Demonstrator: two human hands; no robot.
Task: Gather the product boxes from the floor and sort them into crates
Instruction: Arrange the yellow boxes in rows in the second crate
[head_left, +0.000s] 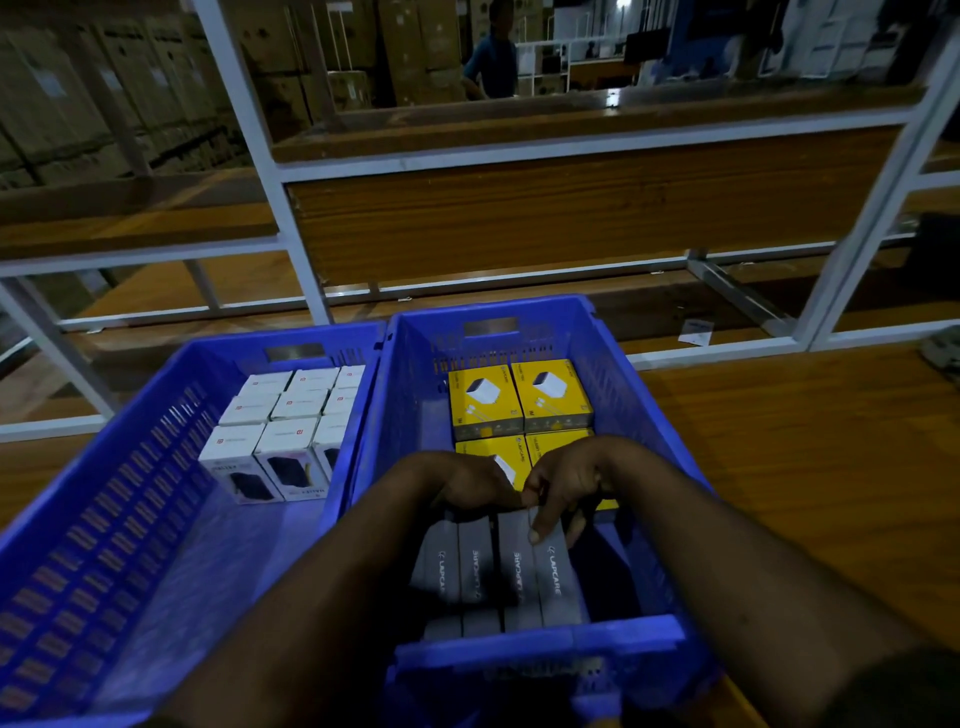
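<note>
Blue left crate (130, 499): white boxes (291, 415) against far wall, near half bare. Right crate (639, 395): yellow boxes (519, 400) far, grey boxes (498, 566) near. Left hand (467, 486) and right hand (566, 483) curled over grey boxes; grip unclear.

Two blue crates sit side by side, touching, tops open, so you can come in from above. The left crate (130, 493) has white boxes (283, 415) packed into its far right corner; the near half and left side of its floor are bare, plenty of room for you there. The right crate (613, 374) is tight: yellow boxes (519, 397) fill the far end, grey boxes (498, 571) stand in a row at the near end, and both your forearms cross its near rim. There are narrow bare strips left of the yellow boxes and right of the grey ones. White shelf frame (291, 208) blocks you beyond the crates. Wooden surface (805, 441) right of the crates is open.
</note>
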